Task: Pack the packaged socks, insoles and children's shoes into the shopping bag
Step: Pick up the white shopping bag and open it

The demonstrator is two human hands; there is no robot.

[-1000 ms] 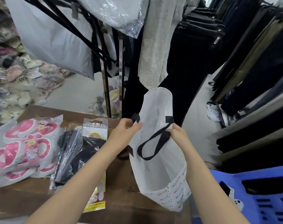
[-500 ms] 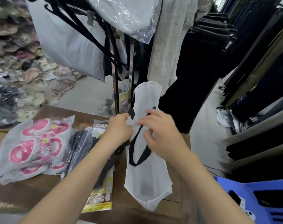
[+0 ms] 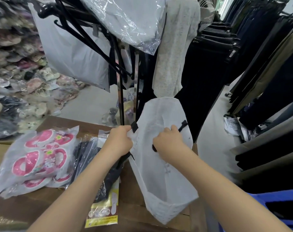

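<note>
Over the right edge of the counter, opening the white shopping bag for loading. Left hand closed on the near-left rim beside a black handle; right hand pinching the opposite rim, fingers curled over the fabric. Best to spread both grips apart, keeping the mouth wide and the base resting on the counter. Still unpacked: children's shoes at the left edge, packaged socks beside them, insoles near the front edge under the left forearm. Probably easiest to free one hand only once the bag stands open.
</note>
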